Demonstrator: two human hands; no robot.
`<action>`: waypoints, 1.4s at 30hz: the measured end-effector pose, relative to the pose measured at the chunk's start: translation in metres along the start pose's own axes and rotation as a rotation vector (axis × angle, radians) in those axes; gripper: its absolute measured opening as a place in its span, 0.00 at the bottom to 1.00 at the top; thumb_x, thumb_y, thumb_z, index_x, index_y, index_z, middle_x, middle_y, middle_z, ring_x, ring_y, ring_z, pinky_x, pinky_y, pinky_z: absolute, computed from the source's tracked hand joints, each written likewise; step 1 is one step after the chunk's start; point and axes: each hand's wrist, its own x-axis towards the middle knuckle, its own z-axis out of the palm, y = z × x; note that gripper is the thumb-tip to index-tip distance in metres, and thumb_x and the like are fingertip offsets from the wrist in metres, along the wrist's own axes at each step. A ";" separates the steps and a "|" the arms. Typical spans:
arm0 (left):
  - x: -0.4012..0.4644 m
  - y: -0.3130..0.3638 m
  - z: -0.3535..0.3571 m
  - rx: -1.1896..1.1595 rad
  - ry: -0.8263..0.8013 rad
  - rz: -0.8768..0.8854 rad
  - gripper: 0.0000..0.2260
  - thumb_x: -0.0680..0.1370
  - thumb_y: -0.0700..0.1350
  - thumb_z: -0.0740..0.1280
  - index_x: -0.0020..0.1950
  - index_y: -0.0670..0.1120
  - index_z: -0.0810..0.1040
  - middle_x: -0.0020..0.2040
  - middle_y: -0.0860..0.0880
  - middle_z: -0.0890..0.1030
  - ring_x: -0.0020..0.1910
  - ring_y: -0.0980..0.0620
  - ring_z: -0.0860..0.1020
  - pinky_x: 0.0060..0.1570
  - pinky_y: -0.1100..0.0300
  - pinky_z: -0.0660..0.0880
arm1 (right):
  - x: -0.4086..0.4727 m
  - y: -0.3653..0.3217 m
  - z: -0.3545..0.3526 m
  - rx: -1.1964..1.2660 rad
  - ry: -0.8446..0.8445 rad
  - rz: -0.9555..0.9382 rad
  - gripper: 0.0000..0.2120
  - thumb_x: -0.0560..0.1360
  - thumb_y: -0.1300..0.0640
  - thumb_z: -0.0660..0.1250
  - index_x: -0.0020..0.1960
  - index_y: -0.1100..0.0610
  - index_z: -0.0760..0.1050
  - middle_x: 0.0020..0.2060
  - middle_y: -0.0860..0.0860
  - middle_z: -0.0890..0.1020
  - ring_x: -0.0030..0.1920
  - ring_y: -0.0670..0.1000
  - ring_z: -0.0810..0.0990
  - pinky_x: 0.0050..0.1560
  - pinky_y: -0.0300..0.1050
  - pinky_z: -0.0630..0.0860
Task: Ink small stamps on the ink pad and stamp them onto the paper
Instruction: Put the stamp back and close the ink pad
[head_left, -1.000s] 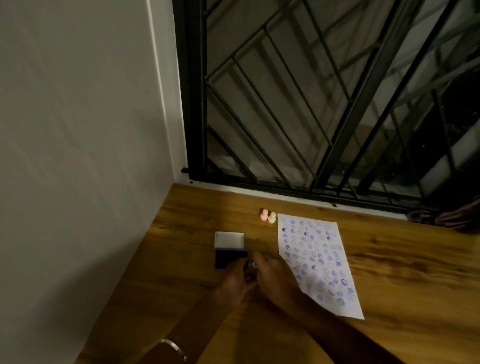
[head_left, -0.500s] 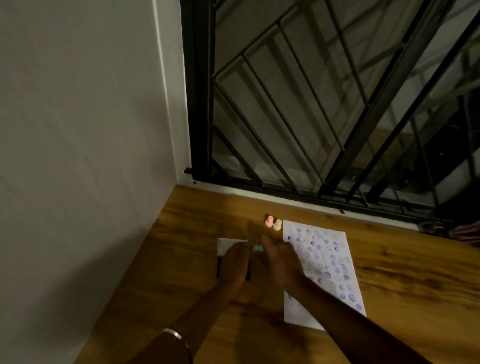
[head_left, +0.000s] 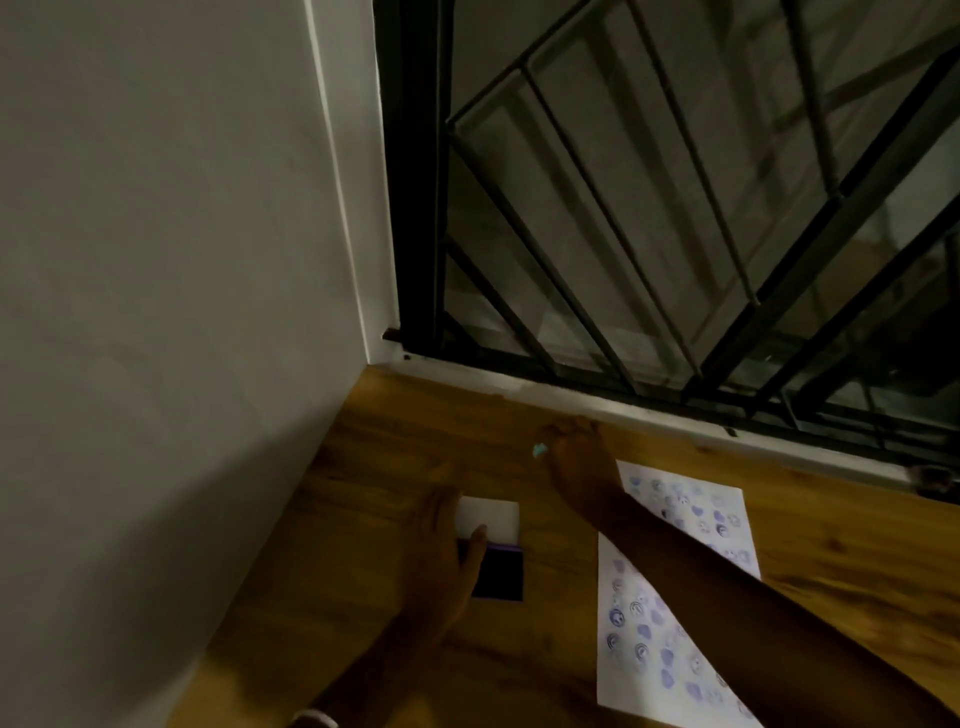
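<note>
Wood-grain desk (head_left: 415, 441), dim light, corner by a barred window (head_left: 675, 208). Open ink pad (head_left: 501, 569) lies near the wall side, its white lid (head_left: 493, 517) folded back just beyond the dark pad. Paper (head_left: 675, 597) lies right of it, apart, already crowded with purple prints.

Left hand (head_left: 441, 561) rests flat at the pad's left edge, fingers loosely spread, thumb laid over the hinge line between lid and pad. Touching, not gripping; looks like it is steadying the pad.

Right hand (head_left: 576, 462) is stretched far forward, past the top corner of the paper, near the window sill. A small teal stamp (head_left: 540, 451) shows at its fingertips. It seems pinched between thumb and fingers, but blur hides the contact, so I cannot say how firmly, or whether it is being set down. Forearm crosses over the paper.

Other stamps: none visible now; the hand covers that spot.

Handling, as I judge it: stamp is tiny, light, hard plastic, likely to tip or roll if nudged. Best taken by its narrow top between two fingertips, inked face kept down and off the skin. Pad is light too and would slide on smooth wood unless held. Paper is thin; a dragging sleeve or arm could shift it or smear wet prints.
</note>
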 end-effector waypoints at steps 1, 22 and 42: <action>0.000 -0.002 0.001 0.008 -0.001 0.007 0.26 0.77 0.53 0.65 0.73 0.45 0.65 0.72 0.46 0.69 0.70 0.48 0.67 0.69 0.55 0.66 | 0.004 0.001 0.003 -0.016 -0.009 -0.004 0.15 0.73 0.57 0.69 0.59 0.53 0.76 0.59 0.53 0.79 0.61 0.57 0.73 0.66 0.55 0.65; 0.002 -0.008 0.008 -0.039 0.041 0.000 0.26 0.77 0.50 0.66 0.72 0.43 0.65 0.71 0.46 0.70 0.69 0.51 0.68 0.68 0.61 0.63 | -0.021 -0.017 0.004 0.187 0.107 0.138 0.19 0.74 0.56 0.67 0.64 0.58 0.71 0.62 0.59 0.74 0.62 0.62 0.70 0.60 0.59 0.67; 0.016 0.010 -0.022 -0.408 -0.087 -0.164 0.20 0.80 0.34 0.59 0.72 0.37 0.64 0.68 0.39 0.71 0.66 0.41 0.71 0.70 0.45 0.65 | -0.079 -0.083 0.041 0.806 -0.024 0.560 0.21 0.76 0.64 0.65 0.68 0.57 0.68 0.67 0.57 0.72 0.68 0.57 0.69 0.67 0.48 0.64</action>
